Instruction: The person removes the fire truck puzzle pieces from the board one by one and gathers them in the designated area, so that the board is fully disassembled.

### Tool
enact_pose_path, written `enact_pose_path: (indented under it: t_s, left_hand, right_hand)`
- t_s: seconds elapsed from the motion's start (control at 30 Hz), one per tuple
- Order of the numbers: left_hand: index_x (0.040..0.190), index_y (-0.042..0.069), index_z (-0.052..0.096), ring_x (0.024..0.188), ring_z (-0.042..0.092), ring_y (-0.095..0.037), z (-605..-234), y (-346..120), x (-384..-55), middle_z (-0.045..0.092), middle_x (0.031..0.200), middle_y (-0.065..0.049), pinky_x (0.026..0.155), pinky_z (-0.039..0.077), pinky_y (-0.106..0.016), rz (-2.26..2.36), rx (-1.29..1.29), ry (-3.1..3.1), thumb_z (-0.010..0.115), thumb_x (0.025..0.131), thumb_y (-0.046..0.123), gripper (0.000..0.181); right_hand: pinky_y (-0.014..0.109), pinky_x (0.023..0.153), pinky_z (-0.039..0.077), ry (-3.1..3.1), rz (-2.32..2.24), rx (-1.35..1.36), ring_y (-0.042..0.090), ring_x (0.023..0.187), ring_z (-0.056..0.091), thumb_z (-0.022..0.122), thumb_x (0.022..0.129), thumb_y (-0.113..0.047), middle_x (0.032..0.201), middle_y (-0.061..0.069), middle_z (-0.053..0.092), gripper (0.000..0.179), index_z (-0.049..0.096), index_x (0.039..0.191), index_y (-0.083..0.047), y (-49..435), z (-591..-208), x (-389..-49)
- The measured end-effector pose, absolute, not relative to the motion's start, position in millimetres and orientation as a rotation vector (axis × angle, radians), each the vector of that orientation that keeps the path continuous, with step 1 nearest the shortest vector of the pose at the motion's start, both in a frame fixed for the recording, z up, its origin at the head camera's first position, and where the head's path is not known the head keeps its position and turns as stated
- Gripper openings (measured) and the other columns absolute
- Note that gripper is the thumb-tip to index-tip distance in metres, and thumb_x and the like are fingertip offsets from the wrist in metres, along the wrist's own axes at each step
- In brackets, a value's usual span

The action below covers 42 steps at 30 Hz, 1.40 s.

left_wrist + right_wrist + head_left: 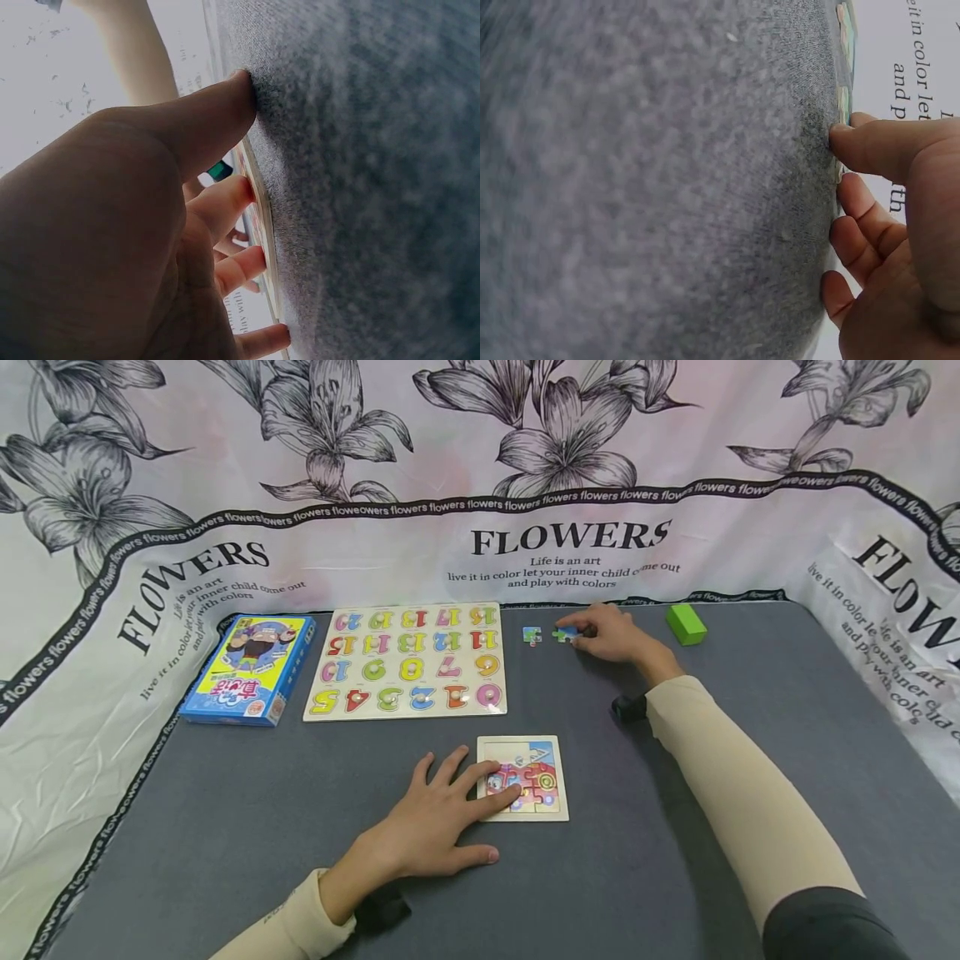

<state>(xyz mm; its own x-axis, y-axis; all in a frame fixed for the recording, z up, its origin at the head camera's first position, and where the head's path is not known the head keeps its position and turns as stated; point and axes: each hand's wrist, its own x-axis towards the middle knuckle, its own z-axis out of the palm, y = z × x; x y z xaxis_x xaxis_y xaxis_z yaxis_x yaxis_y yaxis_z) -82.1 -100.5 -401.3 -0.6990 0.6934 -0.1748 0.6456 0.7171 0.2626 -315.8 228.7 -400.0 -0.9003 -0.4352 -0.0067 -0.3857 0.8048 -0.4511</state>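
Printed flower sheet backs a grey table

Beneath the grip spreads a dark grey, fabric-textured tabletop [600,877]. Just beyond the grip rises a pale, pink-tinged sheet [390,552], also enclosing the table to its left and right. Black "FLOWERS" lettering [572,537] stands directly behind; higher up run a wavy black band [450,505] and line-drawn blooms [562,435]. Light falls softly.

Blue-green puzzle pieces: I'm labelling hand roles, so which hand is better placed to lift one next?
Probably the right hand: its thumb and fingertips are at one puzzle piece. The left hand lies farther off, two spread fingers on the framed puzzle.
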Motion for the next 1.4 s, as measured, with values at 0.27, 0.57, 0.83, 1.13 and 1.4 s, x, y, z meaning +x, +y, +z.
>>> enact_pose_path:
  t_s: [0.27, 0.57, 0.83, 1.13, 1.4]
  left_hand:
    - [0.158, 0.045, 0.030, 0.155, 0.019, -0.043, -400.3, -100.4, -82.7, 0.031, 0.166, -0.001, 0.113, 0.019, -0.077, 0.269, 1.056, 2.658, 0.061, 0.094, 0.063, 0.074]
    - [0.158, 0.045, 0.031, 0.155, 0.020, -0.044, -402.0, -103.2, -81.7, 0.032, 0.165, -0.002, 0.112, 0.020, -0.077, 0.268, 1.060, 2.673, 0.061, 0.094, 0.062, 0.073]
    - [0.158, 0.045, 0.032, 0.155, 0.019, -0.043, -400.7, -103.0, -82.3, 0.033, 0.164, -0.002, 0.113, 0.018, -0.078, 0.272, 1.055, 2.676, 0.062, 0.093, 0.063, 0.074]
    - [0.158, 0.046, 0.031, 0.155, 0.020, -0.043, -401.5, -101.6, -83.3, 0.032, 0.165, -0.002, 0.113, 0.019, -0.077, 0.275, 1.060, 2.664, 0.062, 0.093, 0.062, 0.073]
    - [0.158, 0.046, 0.030, 0.155, 0.020, -0.043, -402.2, -99.4, -82.8, 0.032, 0.165, -0.002, 0.112, 0.019, -0.077, 0.273, 1.065, 2.655, 0.061, 0.094, 0.062, 0.073]
  right_hand:
    - [0.059, 0.094, 0.022, 2.844, -0.993, -0.550, 0.039, 0.112, 0.050, 0.070, 0.094, -0.020, 0.127, 0.022, 0.059, 0.040, 0.067, 0.133, -0.009, 236.7, -408.3, -317.7]
    - [0.063, 0.098, 0.022, 2.919, -0.973, -0.506, 0.039, 0.112, 0.047, 0.073, 0.094, -0.021, 0.121, 0.021, 0.062, 0.032, 0.073, 0.124, -0.010, 231.4, -413.8, -319.5]
    - [0.062, 0.098, 0.020, 2.922, -1.003, -0.474, 0.039, 0.109, 0.047, 0.072, 0.095, -0.020, 0.120, 0.021, 0.060, 0.032, 0.072, 0.125, -0.009, 230.1, -413.7, -319.9]
    - [0.059, 0.097, 0.020, 2.912, -1.025, -0.465, 0.038, 0.108, 0.046, 0.072, 0.095, -0.020, 0.120, 0.021, 0.060, 0.032, 0.072, 0.125, -0.009, 233.2, -414.3, -317.6]
    - [0.058, 0.096, 0.019, 2.898, -1.044, -0.464, 0.037, 0.108, 0.045, 0.071, 0.096, -0.020, 0.120, 0.021, 0.062, 0.032, 0.072, 0.126, -0.008, 235.7, -414.7, -314.4]
